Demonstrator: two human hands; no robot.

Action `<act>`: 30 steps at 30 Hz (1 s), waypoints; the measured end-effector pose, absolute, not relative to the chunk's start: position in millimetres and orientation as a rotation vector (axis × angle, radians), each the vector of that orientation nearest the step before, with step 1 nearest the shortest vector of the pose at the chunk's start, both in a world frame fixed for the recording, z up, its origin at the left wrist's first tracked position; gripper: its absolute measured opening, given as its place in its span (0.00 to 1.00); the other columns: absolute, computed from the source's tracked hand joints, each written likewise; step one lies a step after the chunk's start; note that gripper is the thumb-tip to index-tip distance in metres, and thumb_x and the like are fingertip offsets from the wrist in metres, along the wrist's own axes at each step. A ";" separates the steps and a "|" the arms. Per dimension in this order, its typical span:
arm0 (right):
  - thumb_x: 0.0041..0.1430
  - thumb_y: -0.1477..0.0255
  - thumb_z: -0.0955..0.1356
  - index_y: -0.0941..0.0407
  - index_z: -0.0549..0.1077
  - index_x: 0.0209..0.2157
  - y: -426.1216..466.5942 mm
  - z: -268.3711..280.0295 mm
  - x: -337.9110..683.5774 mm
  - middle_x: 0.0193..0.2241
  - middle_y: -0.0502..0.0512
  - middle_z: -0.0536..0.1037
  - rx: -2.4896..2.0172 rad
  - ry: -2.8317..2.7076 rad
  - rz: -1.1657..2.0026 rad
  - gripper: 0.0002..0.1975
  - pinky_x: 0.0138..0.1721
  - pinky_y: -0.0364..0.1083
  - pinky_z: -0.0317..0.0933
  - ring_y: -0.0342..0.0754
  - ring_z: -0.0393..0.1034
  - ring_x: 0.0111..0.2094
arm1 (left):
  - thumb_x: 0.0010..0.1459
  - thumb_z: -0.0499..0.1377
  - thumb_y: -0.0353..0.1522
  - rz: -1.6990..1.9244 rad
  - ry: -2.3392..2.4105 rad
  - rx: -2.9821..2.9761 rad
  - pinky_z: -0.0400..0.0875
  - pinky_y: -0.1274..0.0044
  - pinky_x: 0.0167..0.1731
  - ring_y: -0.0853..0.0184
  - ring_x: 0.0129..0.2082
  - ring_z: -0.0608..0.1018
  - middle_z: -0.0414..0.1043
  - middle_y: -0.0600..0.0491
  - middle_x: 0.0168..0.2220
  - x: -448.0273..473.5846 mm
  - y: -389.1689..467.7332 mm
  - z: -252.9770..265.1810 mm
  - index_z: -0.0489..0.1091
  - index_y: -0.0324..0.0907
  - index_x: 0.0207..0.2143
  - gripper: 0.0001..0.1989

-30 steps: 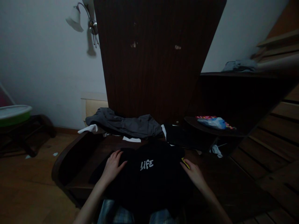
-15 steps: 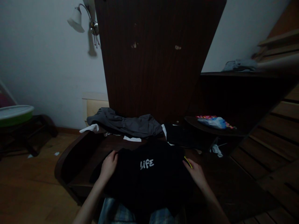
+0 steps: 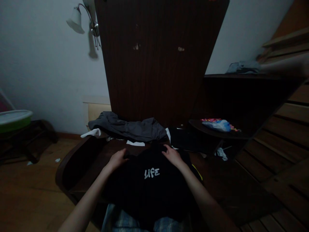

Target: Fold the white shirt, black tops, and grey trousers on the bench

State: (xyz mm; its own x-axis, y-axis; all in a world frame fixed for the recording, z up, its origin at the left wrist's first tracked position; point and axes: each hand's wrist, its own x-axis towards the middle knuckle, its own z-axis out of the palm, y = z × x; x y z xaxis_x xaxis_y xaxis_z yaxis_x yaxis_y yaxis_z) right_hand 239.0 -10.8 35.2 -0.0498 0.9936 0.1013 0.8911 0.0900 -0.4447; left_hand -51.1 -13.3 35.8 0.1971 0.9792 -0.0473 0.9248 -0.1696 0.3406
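Note:
A black garment with white lettering reading "life" [image 3: 152,173] lies spread before me, over the dark wooden surface and partly over my lap. My left hand [image 3: 118,159] is at its far left edge, fingers bent round the dark cloth. Across the far edge, right of the middle, my right hand [image 3: 173,156] touches the cloth with thumb and fingers apart. A yellow strip [image 3: 197,172] shows along the garment's right side. Dim light hides the folds of the black cloth.
Behind the garment lie a crumpled grey cloth [image 3: 130,129], a white strip [image 3: 135,143] and dark folded cloth [image 3: 183,140]. A plastic bag [image 3: 218,125] sits on the curved shelf at right. The raised wooden armrest [image 3: 65,169] bounds the left. A green basin [image 3: 15,121] stands farther left.
My right hand has let go of the right side by the yellow strip and moved left to the far edge. My left hand has shifted slightly up and right.

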 end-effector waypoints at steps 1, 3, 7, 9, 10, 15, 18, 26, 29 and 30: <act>0.53 0.70 0.61 0.59 0.64 0.48 -6.0 30.9 231.3 0.31 0.58 0.74 -1.917 -2.044 0.353 0.19 0.32 0.44 0.57 0.49 0.68 0.33 | 0.47 0.56 0.30 0.225 1.795 2.187 0.65 0.73 0.40 0.58 0.43 0.72 0.71 0.45 0.41 -50.2 -14.8 36.8 0.68 0.39 0.38 0.13; 0.56 0.72 0.59 0.59 0.65 0.45 -0.5 22.1 220.9 0.34 0.62 0.74 -1.989 -2.097 0.305 0.15 0.32 0.45 0.56 0.51 0.68 0.35 | 0.49 0.55 0.30 0.274 1.704 2.227 0.65 0.74 0.38 0.60 0.39 0.73 0.72 0.48 0.36 -48.5 -19.5 39.6 0.70 0.40 0.32 0.07; 0.54 0.78 0.57 0.57 0.65 0.33 2.3 16.0 210.5 0.28 0.54 0.72 -1.835 -2.076 0.572 0.08 0.31 0.43 0.54 0.45 0.66 0.30 | 0.53 0.53 0.35 0.788 1.276 2.233 0.64 0.74 0.41 0.65 0.38 0.72 0.69 0.49 0.34 -40.8 -26.3 48.2 0.69 0.40 0.30 0.09; 0.51 0.79 0.59 0.56 0.62 0.28 0.9 21.5 203.9 0.21 0.48 0.68 -1.615 -1.966 0.973 0.05 0.29 0.41 0.54 0.42 0.63 0.25 | 0.52 0.53 0.36 0.942 1.099 2.169 0.62 0.73 0.44 0.64 0.41 0.70 0.68 0.48 0.39 -33.3 -27.2 53.4 0.69 0.40 0.30 0.09; 0.50 0.78 0.60 0.56 0.61 0.26 -0.7 26.0 199.6 0.19 0.46 0.67 -1.464 -1.893 1.181 0.03 0.28 0.40 0.54 0.41 0.62 0.23 | 0.51 0.55 0.36 0.959 1.030 2.152 0.60 0.72 0.46 0.63 0.45 0.69 0.66 0.47 0.43 -28.8 -27.5 56.2 0.69 0.40 0.29 0.09; 0.44 0.67 0.67 0.56 0.62 0.26 -14.4 55.2 178.9 0.19 0.44 0.67 -0.801 -1.610 1.595 0.10 0.27 0.40 0.54 0.39 0.61 0.22 | 0.50 0.56 0.33 0.792 0.792 2.168 0.57 0.72 0.49 0.63 0.49 0.66 0.64 0.48 0.47 -6.8 -33.4 70.4 0.67 0.41 0.29 0.05; 0.43 0.63 0.67 0.55 0.61 0.24 -26.8 68.4 175.3 0.17 0.43 0.65 -0.935 -1.510 1.347 0.12 0.22 0.39 0.51 0.38 0.58 0.18 | 0.50 0.54 0.32 0.802 0.900 2.159 0.63 0.75 0.39 0.67 0.35 0.70 0.69 0.53 0.33 1.6 -38.1 74.1 0.65 0.41 0.29 0.04; 0.43 0.53 0.66 0.57 0.70 0.31 -101.4 74.5 174.4 0.27 0.55 0.74 -1.416 -2.041 0.945 0.22 0.30 0.45 0.58 0.49 0.68 0.29 | 0.46 0.54 0.29 1.292 1.277 1.704 0.61 0.79 0.27 0.71 0.24 0.67 0.63 0.58 0.23 31.2 -48.2 72.2 0.63 0.40 0.25 0.02; 0.45 0.57 0.67 0.58 0.70 0.37 -108.9 64.5 175.0 0.35 0.58 0.74 -1.354 -1.921 0.882 0.22 0.36 0.47 0.59 0.52 0.68 0.36 | 0.47 0.56 0.32 1.186 1.035 1.639 0.63 0.78 0.33 0.68 0.31 0.70 0.68 0.54 0.29 36.6 -61.7 82.8 0.67 0.39 0.30 0.07; 0.47 0.59 0.66 0.58 0.69 0.38 -107.5 61.2 175.8 0.36 0.58 0.74 -1.293 -1.835 0.910 0.20 0.38 0.48 0.59 0.51 0.68 0.37 | 0.48 0.56 0.34 1.120 0.947 1.630 0.64 0.77 0.36 0.67 0.34 0.71 0.69 0.53 0.32 35.8 -66.0 86.3 0.68 0.39 0.33 0.10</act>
